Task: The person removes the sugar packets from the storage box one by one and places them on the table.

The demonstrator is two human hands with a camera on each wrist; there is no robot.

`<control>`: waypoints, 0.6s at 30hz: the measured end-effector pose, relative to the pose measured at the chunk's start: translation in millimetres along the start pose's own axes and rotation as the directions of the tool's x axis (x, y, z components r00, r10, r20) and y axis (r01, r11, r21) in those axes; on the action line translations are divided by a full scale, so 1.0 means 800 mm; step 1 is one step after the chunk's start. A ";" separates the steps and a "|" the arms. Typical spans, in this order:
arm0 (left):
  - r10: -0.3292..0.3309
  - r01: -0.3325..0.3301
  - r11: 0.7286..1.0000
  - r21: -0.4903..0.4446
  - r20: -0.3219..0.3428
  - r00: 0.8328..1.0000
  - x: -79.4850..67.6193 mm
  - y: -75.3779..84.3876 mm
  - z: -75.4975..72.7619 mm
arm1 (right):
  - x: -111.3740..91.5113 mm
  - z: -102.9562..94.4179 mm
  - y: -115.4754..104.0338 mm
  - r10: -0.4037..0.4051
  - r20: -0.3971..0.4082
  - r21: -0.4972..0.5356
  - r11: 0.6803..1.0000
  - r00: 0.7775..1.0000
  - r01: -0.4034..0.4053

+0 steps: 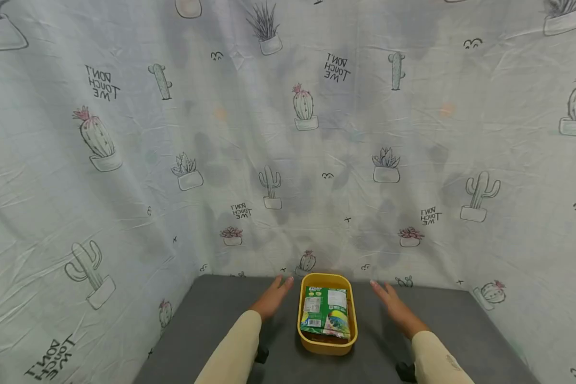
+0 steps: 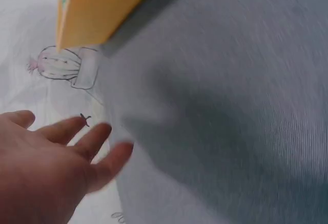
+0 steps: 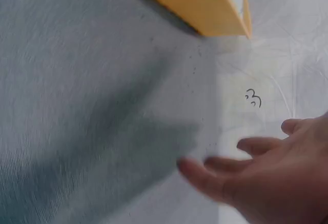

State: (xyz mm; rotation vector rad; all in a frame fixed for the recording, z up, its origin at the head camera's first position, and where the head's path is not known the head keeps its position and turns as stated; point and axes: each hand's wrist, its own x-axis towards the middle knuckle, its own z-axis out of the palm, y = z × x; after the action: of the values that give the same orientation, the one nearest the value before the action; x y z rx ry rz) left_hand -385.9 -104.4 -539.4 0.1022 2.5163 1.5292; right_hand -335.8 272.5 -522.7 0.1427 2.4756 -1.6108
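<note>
In the head view, standing on a dark grey, flat-topped desk (image 1: 211,314), near its far edge: a yellow, rectangular plastic tub (image 1: 327,349) with rounded corners. Lying inside the tub, barcode and pale label panels facing up: a glossy green printed packet (image 1: 324,312). On either side, well clear of the tub wall: a bare left hand (image 1: 272,297) and a bare right hand (image 1: 397,308), reaching forward from cream long sleeves (image 1: 235,346). Fingers of both hands loosely extended and parted, gripping nothing — far plainer in the wrist views than from above, with only a couple distinguishable there. Seen whole only from the head: the tub's rim, the packet's upper face and the white cloth backdrop (image 1: 317,160) with its printed potted cacti and mirrored lettering. Shown more closely from each wrist: one corner and a strip of the tub's outer wall, cut off by the top of the frame, with just a sliver of green beyond. Also cropped in those views: the heel of each hand, with blurred fingertips. Hard to make out — the packet's small print, the brownish area beneath it and the small black objects (image 1: 262,354) at both wrists.
</note>
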 end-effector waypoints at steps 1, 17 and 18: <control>0.006 -0.005 0.999 -0.050 0.014 1.000 -0.001 0.002 0.000 | -0.001 -0.001 0.000 0.009 0.014 0.074 0.997 1.000 -0.010; 0.009 0.074 0.859 -0.507 0.159 0.987 -0.007 0.008 0.000 | -0.003 -0.001 -0.013 -0.043 0.140 0.606 0.793 0.989 -0.051; 0.002 0.081 0.859 -0.506 0.161 0.987 -0.007 0.007 0.002 | -0.003 0.000 -0.013 -0.051 0.151 0.614 0.787 0.987 -0.053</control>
State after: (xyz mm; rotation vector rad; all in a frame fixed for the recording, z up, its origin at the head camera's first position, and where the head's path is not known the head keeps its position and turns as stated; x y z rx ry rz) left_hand -380.4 -101.6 -534.3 0.0854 1.9014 2.0259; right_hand -335.0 268.2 -512.6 0.0938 1.7377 -2.2749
